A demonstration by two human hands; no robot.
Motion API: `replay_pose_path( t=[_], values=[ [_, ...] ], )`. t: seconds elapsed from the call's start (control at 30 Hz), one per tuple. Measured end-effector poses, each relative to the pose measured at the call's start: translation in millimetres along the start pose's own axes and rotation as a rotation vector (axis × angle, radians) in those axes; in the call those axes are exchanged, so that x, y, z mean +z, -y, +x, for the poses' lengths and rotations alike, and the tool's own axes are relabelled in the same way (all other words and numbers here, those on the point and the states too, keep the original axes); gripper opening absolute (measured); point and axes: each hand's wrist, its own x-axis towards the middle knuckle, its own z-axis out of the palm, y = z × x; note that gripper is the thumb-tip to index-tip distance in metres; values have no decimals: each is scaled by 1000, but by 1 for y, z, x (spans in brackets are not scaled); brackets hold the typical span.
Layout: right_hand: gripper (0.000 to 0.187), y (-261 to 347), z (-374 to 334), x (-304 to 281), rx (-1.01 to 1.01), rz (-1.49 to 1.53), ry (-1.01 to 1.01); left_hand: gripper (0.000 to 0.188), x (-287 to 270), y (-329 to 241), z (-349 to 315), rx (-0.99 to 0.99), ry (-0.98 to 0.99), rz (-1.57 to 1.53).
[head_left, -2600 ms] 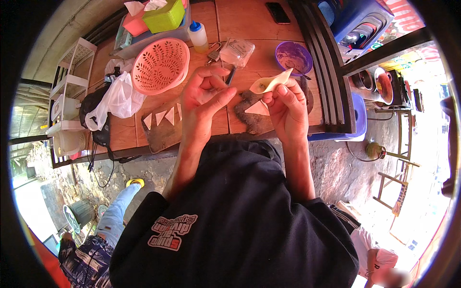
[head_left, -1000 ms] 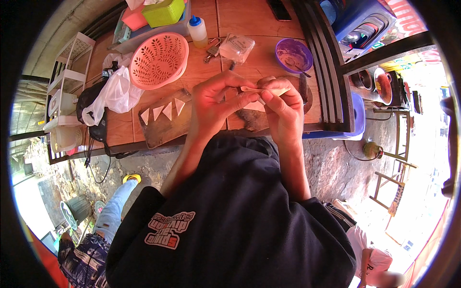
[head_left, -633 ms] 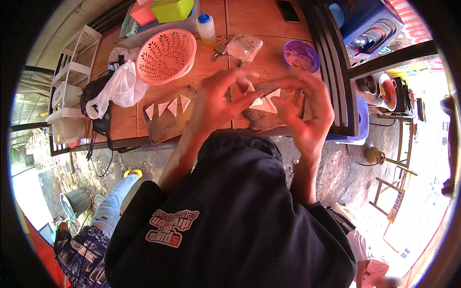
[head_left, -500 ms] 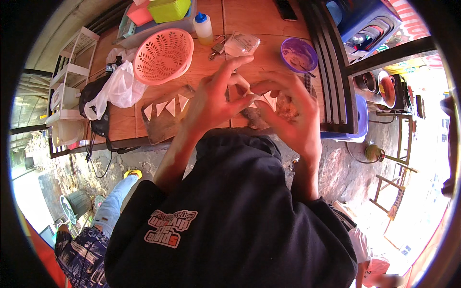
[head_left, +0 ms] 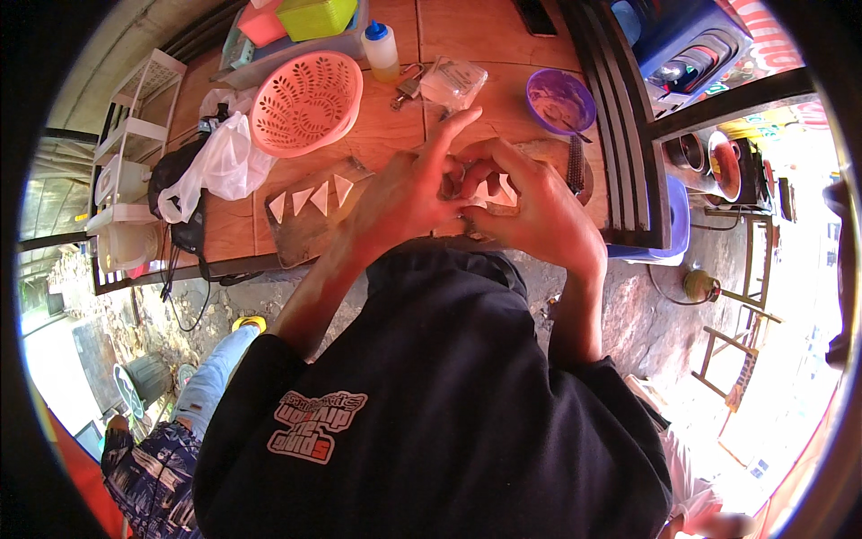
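Note:
My left hand (head_left: 413,193) and my right hand (head_left: 543,211) meet above the near edge of the table. The left index finger points up and away, while its other fingers bend in toward the right hand. My right thumb and fingers are curled in a pinch against the left fingertips. Whatever sits between them is too small and covered to make out. Pale triangular pieces (head_left: 498,190) show behind the right fingers. Left of my hands, several white triangular folded pieces (head_left: 321,199) lie in a row on a dark worn board (head_left: 301,241).
Beyond my hands stand a pink perforated basket (head_left: 310,103), a squeeze bottle (head_left: 381,52) with a blue cap, a padlock (head_left: 409,88), a clear plastic packet (head_left: 453,83) and a purple bowl (head_left: 561,101) with paste and a spoon. A white plastic bag (head_left: 224,166) lies left. Dark rails (head_left: 620,117) border the right side.
My right hand has turned and dropped slightly, its fingers curling in tighter. My left hand has shifted a little nearer to me. The row of triangular pieces has stayed put.

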Motion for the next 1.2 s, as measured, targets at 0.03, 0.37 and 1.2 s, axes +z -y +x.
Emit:
replay_pose_path(
  t=[0.03, 0.37, 1.2],
  values=[
    [48, -1, 0, -1, 18, 6, 7, 88, 1, 1, 0, -1, -2, -6],
    [41, -10, -7, -22, 47, 285, -562, 68, -5, 28, -2, -249, -336, -557],
    [26, -43, 3, 64, 224, 876, -358, 38, 21, 31, -15, -296, -585, -984]
  ],
)
